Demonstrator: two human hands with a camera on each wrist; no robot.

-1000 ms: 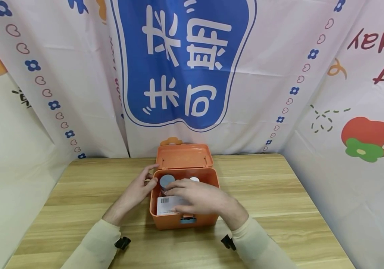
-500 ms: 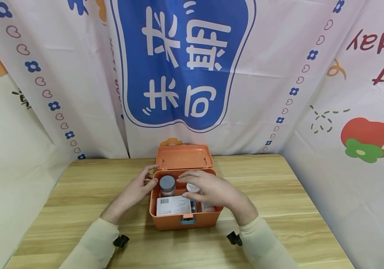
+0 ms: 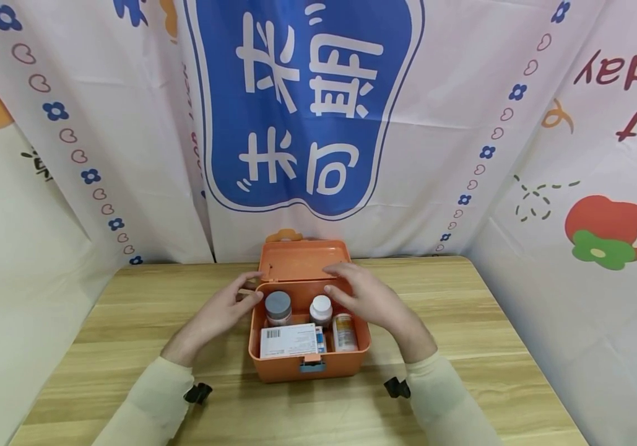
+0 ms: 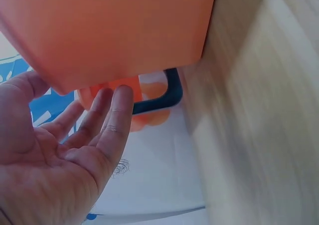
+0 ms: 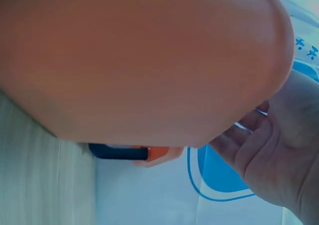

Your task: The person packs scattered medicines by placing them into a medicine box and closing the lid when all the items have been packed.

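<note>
An orange box [image 3: 265, 370] stands on the table with its lid [image 3: 301, 260] tipped back. My left hand [image 3: 220, 316] is at the box's back left corner, thumb at the rim, relaxed fingers [image 4: 117, 120] reaching behind toward the lid. Across from it, my right hand [image 3: 371, 297] is at the back right corner, its fingers overlapping the lid's edge in the head view. Inside the box are a grey-capped jar [image 3: 278, 306], a white bottle [image 3: 321, 310], a bottle with a yellow-brown label [image 3: 344, 333] and a white carton [image 3: 287, 341] with a barcode.
A blue-grey latch [image 3: 312, 367] is on the box's front. Behind the box, a dark carrying handle [image 4: 167, 98] shows in the left wrist view. The wooden table [image 3: 156, 297] ends at a printed cloth [image 3: 407, 186] hanging behind.
My right hand has lifted from over the box's contents and moved back and right to the lid's edge, uncovering the bottles. My left hand has stayed nearly in place.
</note>
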